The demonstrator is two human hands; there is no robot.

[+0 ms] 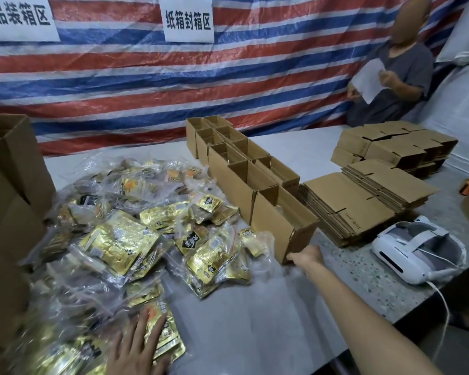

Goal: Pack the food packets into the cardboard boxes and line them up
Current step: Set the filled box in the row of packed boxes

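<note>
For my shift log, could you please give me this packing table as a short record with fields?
left hand: flat on a gold food packet
right hand: at the near end of the nearest open box; grip unclear
packet pile: left of the boxes
open boxes: two rows side by side
flat cartons: stacked right of the rows
headset: white, right of the nearest box

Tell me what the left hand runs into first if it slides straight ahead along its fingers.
The left hand lies flat on a gold packet; pushed on, it would likely meet the pile of bagged packets just beyond, though depth is unclear.
</note>
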